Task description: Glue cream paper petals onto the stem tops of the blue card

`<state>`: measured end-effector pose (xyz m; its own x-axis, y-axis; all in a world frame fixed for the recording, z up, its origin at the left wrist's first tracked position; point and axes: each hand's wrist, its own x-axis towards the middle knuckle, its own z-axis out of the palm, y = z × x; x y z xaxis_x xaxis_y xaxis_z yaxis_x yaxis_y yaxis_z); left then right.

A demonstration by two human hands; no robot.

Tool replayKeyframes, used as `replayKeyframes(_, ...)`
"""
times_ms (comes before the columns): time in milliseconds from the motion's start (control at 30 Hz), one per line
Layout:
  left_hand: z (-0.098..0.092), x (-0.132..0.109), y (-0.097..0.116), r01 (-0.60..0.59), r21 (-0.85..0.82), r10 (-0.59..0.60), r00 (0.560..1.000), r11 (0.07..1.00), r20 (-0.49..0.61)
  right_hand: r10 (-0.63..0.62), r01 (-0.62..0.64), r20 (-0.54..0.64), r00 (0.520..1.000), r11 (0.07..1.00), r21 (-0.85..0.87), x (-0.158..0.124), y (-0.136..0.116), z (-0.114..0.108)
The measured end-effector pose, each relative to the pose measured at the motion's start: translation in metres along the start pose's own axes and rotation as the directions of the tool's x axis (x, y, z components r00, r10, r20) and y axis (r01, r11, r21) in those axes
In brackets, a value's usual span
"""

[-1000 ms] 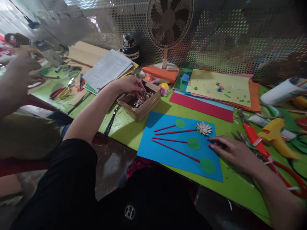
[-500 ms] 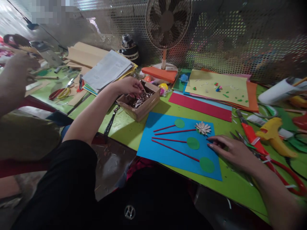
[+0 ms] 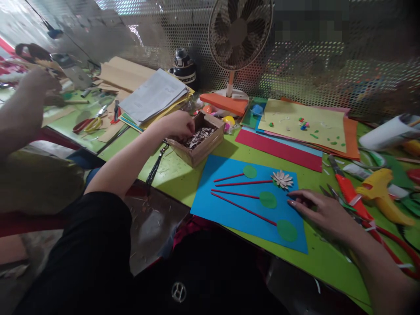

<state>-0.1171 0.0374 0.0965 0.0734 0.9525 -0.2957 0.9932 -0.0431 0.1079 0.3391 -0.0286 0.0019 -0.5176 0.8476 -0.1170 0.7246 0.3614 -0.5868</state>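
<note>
Four red stems (image 3: 243, 208) are laid out on the blue sheet (image 3: 236, 218) just left of the right hand (image 3: 323, 213), three ended by green discs (image 3: 286, 230) and one by a pale layered flower (image 3: 282, 180). Compared with a moment ago, the left hand (image 3: 180, 124) has been drawn back toward the left end of the open cardboard box (image 3: 210, 146), so that more of the brown-and-pale pieces (image 3: 201, 136) are uncovered to the right of its fingers. Those fingers are curled together and dipped inside the box wall; whether a piece is pinched cannot be told, since the tips are hidden. The right hand has been kept in place, its thumb and forefinger slightly parted over the sheet's right edge, just below the flower, with nothing seen to be held. Red-handled scissors (image 3: 344, 188) and a yellow glue gun (image 3: 377, 188) are left beyond it, to its right, and the red paper strip (image 3: 278, 148) lies farther off, past the flower. Nothing has been added to the sheet, so the work is judged to be at the stage of sorting or choosing pieces, with the arrangement itself left unaltered by the shift.
</note>
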Motion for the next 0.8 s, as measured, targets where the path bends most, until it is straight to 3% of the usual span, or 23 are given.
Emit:
replayKeyframes(100, 0.003, -0.001, 0.005, 0.004, 0.127, -0.017, 0.994, 0.992, 0.105, 0.010, -0.010, 0.014, 1.000, 1.000, -0.005, 0.000, 0.001, 0.001)
replayKeyframes(267, 0.009, 0.007, 0.010, 0.036, 0.288, -0.050, 0.998, 0.957, 0.042, 0.016, -0.016, 0.006, 1.000, 1.000, 0.007, 0.001, 0.007, 0.004)
replayKeyframes(467, 0.021, 0.019, 0.011, 0.023, 0.470, -0.047, 0.998, 0.883, 0.038, 0.041, -0.041, 0.016, 0.999, 0.999, 0.017, 0.002, 0.009, 0.004)
replayKeyframes(800, 0.028, 0.020, 0.011, 0.011, 0.412, -0.009, 1.000, 0.911, -0.006, -0.016, 0.016, -0.007, 1.000, 1.000, 0.003, -0.001, 0.009, 0.004)
